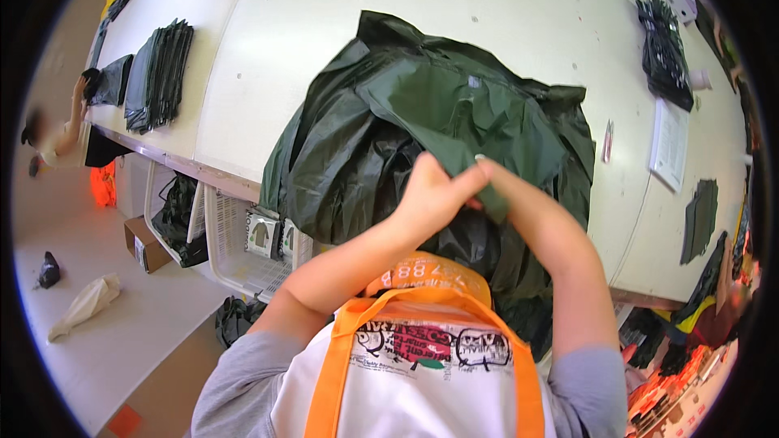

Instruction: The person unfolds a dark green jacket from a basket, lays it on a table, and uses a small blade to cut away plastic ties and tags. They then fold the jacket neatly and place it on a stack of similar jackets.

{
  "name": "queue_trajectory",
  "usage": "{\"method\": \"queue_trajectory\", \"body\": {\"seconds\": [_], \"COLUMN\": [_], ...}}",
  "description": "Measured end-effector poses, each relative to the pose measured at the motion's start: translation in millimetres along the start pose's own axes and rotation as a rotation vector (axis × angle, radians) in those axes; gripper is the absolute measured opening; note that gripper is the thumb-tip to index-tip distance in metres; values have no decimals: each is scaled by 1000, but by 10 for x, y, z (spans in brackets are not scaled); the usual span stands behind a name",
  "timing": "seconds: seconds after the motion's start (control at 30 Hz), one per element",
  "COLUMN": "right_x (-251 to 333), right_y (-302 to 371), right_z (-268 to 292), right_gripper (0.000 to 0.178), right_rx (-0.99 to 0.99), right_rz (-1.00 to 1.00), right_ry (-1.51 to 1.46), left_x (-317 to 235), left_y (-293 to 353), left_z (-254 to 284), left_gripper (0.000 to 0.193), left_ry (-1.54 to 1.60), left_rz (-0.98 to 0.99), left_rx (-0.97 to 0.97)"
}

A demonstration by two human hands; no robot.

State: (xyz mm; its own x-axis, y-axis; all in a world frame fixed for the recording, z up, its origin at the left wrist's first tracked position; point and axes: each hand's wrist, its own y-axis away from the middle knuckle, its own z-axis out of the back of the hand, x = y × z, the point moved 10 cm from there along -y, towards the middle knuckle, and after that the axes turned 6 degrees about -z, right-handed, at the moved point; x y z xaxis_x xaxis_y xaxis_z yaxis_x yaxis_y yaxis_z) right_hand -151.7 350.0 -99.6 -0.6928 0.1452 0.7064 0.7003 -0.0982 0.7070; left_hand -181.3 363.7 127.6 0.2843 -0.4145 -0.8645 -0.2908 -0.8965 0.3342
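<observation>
Head view: a dark green garment lies heaped across the near edge of the white worktable, directly before you; its thin, coated fabric is glossy and deeply creased, with a smoother, matte panel uppermost. A small pale label sits on this panel, too small to read. Your left hand is closed on a fold of the garment; your right hand bends inward against it, its fingers largely hidden, so whether it grips cannot be told. Your white apron has orange straps, printed lettering and cartoon motifs; above them, an orange panel bears pale numerals. Below the near edge, a white slatted plastic basket contains flat packages printed with lettering and a picture of a green jacket. To your left, by the same edge, stands a tight stack of dark folded pieces. To the garment's right lies a slender tool; beyond it, toward the right edge, are a flat white rectangular stack with illegible print, a shiny black bundle and, nearer the right-hand near corner, a flat dark green piece.
</observation>
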Motion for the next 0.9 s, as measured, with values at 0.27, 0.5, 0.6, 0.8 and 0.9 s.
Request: {"method": "queue_trajectory", "body": {"seconds": [0.27,0.5,0.6,0.8,0.9], "right_x": [386,-68,-109,-639,-769], "right_y": [2692,2518,2613,3054,2997], "right_z": [781,22,237,651,816], "right_gripper": [12,39,25,9,18], "right_rx": [-1361,-1668,-1771,-1508,-1448], "right_rz": [182,14,235,144,35], "right_ry": [-74,-68,-218,-386,-343], "left_x": [-219,-453,-795,-703,-1122], "left_y": [-101,-437,-488,-1132,-735], "left_z": [1234,1029,726,1701,676], "left_gripper": [44,56,27,23,22], "left_ry": [-868,-441,-721,-1275,-1627], "left_rz": [-180,-786,-879,-15,-948], "left_rx": [-229,-368,-250,-21,-362]}}
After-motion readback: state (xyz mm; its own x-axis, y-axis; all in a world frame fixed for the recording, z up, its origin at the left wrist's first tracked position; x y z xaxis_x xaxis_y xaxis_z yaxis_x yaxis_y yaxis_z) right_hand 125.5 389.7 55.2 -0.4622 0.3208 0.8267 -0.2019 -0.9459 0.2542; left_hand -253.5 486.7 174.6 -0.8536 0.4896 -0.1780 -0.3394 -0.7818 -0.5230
